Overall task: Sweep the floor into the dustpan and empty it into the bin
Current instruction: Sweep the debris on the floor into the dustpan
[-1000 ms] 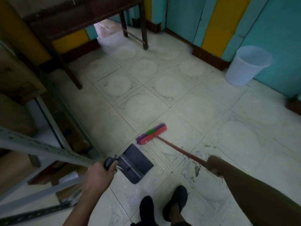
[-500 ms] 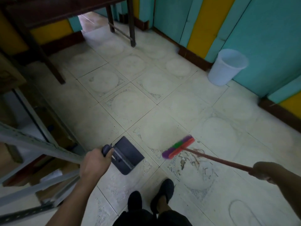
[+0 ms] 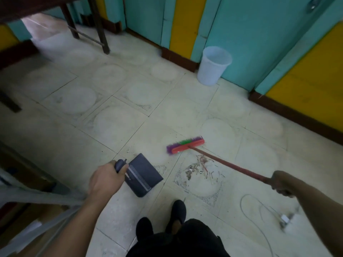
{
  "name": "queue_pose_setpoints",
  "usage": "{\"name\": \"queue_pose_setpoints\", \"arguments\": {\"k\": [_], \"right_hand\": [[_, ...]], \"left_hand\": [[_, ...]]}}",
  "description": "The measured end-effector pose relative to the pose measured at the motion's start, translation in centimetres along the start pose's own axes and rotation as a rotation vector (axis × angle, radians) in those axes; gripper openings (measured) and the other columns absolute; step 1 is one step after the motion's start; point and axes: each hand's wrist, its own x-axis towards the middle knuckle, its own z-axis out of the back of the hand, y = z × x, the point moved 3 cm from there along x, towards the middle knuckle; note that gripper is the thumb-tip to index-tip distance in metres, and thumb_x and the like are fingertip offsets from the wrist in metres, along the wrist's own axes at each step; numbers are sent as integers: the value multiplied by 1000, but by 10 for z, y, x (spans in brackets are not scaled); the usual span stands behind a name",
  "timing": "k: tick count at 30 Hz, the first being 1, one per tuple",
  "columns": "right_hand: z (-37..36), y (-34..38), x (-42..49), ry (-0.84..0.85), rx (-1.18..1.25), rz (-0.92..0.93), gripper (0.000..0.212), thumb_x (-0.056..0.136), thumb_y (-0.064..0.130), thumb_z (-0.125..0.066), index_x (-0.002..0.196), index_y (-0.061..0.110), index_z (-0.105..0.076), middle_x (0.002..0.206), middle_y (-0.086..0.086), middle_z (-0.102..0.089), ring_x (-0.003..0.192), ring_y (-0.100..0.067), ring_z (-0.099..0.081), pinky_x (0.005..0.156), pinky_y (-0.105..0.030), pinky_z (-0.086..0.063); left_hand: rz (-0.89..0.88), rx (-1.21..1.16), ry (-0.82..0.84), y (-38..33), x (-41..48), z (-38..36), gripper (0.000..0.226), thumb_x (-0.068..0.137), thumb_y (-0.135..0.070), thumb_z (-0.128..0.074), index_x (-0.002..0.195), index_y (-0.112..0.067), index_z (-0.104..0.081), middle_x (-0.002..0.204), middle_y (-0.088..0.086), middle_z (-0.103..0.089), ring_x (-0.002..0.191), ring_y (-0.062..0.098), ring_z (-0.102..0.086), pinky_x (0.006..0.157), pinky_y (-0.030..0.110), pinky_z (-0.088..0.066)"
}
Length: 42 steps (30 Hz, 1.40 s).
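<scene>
Left hand (image 3: 106,179) hides the dustpan (image 3: 143,175) handle.

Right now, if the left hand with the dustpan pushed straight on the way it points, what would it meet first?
The left hand points the dustpan rightward along the floor, so it would probably reach the debris pile first. The tiles between look bare, though depth is hard to judge.

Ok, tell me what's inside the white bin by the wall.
Nothing shows inside the white bin: only pale upper inner wall is visible past the rim. Its bottom is hidden by the near wall, so contents can't be ruled out.
</scene>
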Motion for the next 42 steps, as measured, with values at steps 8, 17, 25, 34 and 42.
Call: {"name": "queue_pose_setpoints", "arguments": {"k": [8, 17, 25, 34, 42], "right_hand": [[-26, 34, 57, 105, 280, -25, 23, 95, 9, -47, 79, -6, -55, 55, -11, -45, 42, -14, -39, 45, -24, -34], [-44, 84, 115, 234, 274, 105, 32, 98, 10, -38, 116, -13, -50, 52, -11, -48, 33, -17, -41, 33, -22, -34], [-57, 47, 97, 400, 59, 19, 51, 99, 21, -36, 139, -8, -28, 62, -10, -55, 40, -16, -48, 45, -28, -47], [-37, -14, 54, 517, -60, -1, 39, 100, 28, -34, 118, -4, -45, 55, -9, -47, 43, -18, -46, 49, -27, -41], [4, -46, 51, 427, 254, -50, 46, 95, 39, -48, 61, 9, -47, 43, -2, -42, 31, -11, -34, 39, -17, -30]], "left_hand": [[-53, 49, -1, -39, 3, -13, 33, 94, -48, -51, 89, -17, -60, 69, 4, -62, 61, 21, -57, 57, 29, -44], [-73, 165, 17, -90, 7, -33, 36, 90, -56, -51, 83, -21, -55, 67, 2, -62, 61, 21, -61, 56, 30, -49], [-109, 223, 45, -114, 11, -36, 33, 93, -51, -50, 82, -20, -52, 67, 3, -57, 62, 23, -52, 58, 29, -41], [-176, 224, 61, -117, 20, -34, 30, 93, -47, -52, 79, -21, -49, 86, 11, -69, 73, 28, -58, 62, 29, -39], [-177, 223, 57, -127, 26, -35, 33, 93, -50, -51, 79, -20, -49, 90, 10, -69, 70, 21, -46, 64, 28, -38]]}}
